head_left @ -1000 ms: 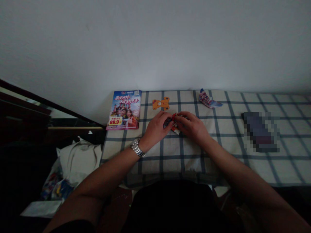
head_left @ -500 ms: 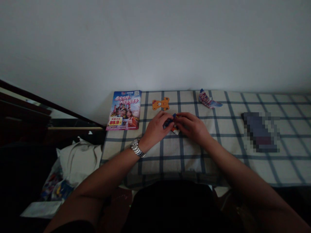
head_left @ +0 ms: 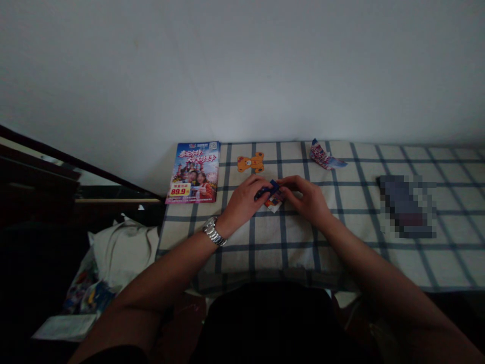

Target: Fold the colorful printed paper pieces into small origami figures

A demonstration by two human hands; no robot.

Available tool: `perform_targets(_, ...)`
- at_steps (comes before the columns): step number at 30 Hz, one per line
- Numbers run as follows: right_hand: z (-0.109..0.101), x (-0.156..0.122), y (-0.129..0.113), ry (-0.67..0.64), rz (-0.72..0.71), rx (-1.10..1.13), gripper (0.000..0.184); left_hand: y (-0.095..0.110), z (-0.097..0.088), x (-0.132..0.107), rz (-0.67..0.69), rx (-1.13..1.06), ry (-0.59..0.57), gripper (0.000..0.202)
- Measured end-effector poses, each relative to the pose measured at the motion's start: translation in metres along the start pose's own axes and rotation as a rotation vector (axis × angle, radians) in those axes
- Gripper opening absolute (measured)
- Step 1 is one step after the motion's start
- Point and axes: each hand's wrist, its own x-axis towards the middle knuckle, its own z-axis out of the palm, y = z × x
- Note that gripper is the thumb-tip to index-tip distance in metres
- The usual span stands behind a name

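Note:
Above the checked tablecloth, a small folded paper (head_left: 276, 201), printed dark blue with orange and white, sits between my two hands. My left hand (head_left: 247, 198) grips its left side, the thumb below and the fingers over the top. At the paper's right edge, the thumb and index finger of my right hand (head_left: 307, 200) pinch together; part of the fold is hidden behind the fingers. Just beyond my left hand lies a flat orange bear cutout (head_left: 250, 162). Farther back on the right rests another folded piece of printed paper (head_left: 322, 156), its tips sticking up.
A stack of printed flyers (head_left: 195, 174) lies at the table's left end. To the right is a dark, pixelated flat object (head_left: 407, 207). The checked cloth (head_left: 352, 242) reaches the wall behind. White bags (head_left: 125, 247) stand below the table's left side.
My right hand has shifted slightly to the right, uncovering more of the folded paper. My left hand stays nearly in place, still gripping it.

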Motion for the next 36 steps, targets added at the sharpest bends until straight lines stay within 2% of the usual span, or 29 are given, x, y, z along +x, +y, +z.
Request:
perform_targets(9,-0.001,0.003,0.008,-0.048,-0.085,-0.141,0.016,-0.002,0.002,0.000,0.050,0.024,-0.023,0.022)
perform_targets(18,-0.002,0.004,0.013,-0.075,-0.162,-0.259,0.011,-0.011,0.005,-0.002,0.126,0.144,-0.037,0.026)
perform_targets(22,0.000,0.005,0.012,-0.074,-0.160,-0.300,0.011,-0.010,0.004,-0.002,0.152,0.175,-0.080,0.030)
perform_targets(30,0.005,0.002,0.015,-0.050,-0.120,-0.457,0.031,-0.009,0.004,-0.002,0.138,0.190,-0.086,0.028)
perform_targets(36,0.006,0.001,0.017,-0.079,-0.113,-0.499,0.037,-0.008,0.002,0.000,0.147,0.185,-0.104,0.032)
